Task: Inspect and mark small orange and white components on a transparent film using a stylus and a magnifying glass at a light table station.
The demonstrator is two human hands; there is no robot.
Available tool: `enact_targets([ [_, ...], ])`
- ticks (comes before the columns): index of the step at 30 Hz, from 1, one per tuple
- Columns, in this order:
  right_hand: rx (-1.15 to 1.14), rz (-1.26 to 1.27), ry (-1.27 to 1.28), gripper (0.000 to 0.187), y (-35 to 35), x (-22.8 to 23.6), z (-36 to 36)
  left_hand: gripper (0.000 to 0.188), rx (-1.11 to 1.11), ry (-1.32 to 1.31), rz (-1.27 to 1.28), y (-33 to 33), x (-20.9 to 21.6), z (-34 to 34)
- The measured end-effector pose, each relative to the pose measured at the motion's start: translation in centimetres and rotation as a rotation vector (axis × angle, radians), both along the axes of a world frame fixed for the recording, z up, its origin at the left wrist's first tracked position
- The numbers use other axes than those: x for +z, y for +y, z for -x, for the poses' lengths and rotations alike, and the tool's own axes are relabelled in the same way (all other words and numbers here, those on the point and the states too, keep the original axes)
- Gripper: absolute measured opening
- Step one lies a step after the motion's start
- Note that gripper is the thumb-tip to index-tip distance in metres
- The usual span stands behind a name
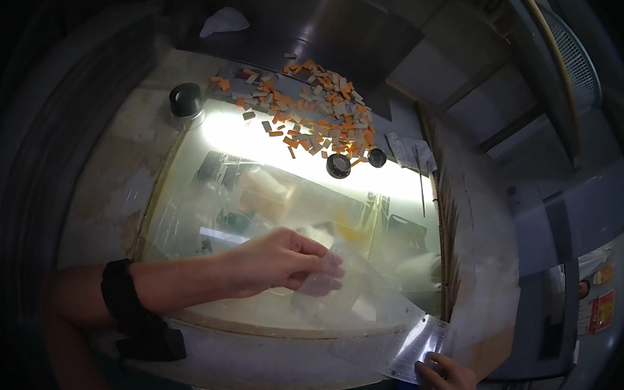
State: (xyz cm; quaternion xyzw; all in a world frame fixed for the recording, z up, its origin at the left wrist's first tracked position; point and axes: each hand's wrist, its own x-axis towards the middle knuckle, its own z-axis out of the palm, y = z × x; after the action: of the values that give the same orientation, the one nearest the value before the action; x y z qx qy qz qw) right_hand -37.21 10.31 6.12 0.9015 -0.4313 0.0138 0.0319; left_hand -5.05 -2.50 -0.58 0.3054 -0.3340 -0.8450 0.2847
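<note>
A clear, flexible plastic sheet (367, 301) stretches between my two hands above the near right part of a lit glass panel (190, 290). My left hand (280, 261) pinches the sheet's upper left end between thumb and fingers, and some fingers show through the plastic. At the lower right, my right hand (446, 377) grips the opposite end, where the sheet curves and catches bright glare. Small dark dots line that end. A black strap (119, 293) with a dark box on it circles my left wrist.
Many small orange and grey blocks (322, 110) lie scattered at the panel's far side. Two dark round pieces (338, 165) sit beside them. A black-topped jar (186, 100) stands far left, a white cloth (224, 21) behind. A thin stick (421, 186) lies at right.
</note>
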Motion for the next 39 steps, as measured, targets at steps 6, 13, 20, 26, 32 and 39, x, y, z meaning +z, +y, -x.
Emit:
enact_targets([
  [6, 0.036, -0.042, 0.021, 0.039, -0.3, -0.4, 0.0, 0.032, 0.02, -0.049, 0.083, 0.1, 0.4, -0.2],
  [13, -0.048, -0.445, -0.026, 0.052, -1.4, 2.9, -1.5, 0.026, 0.082, -0.178, 0.159, 0.0, 1.3, -0.9],
  [20, 0.042, -0.243, -0.223, 0.036, -7.0, 5.2, -6.1, 0.023, 0.222, -0.155, 0.214, -0.4, 1.4, -1.5],
  [26, -0.078, -0.624, -0.59, 0.04, -14.6, 0.8, -10.9, 0.018, 0.224, -0.213, 0.262, -0.5, 1.5, -1.7],
  [32, 0.062, -0.737, -0.434, 0.023, -16.3, 0.4, -10.7, 0.017, 0.602, -0.393, 0.542, -0.3, 0.3, -1.3],
  [39, 0.303, -0.935, -0.001, 0.044, -18.4, 6.4, -7.7, 0.042, 0.211, -0.391, 1.102, 5.4, -0.2, 2.8],
])
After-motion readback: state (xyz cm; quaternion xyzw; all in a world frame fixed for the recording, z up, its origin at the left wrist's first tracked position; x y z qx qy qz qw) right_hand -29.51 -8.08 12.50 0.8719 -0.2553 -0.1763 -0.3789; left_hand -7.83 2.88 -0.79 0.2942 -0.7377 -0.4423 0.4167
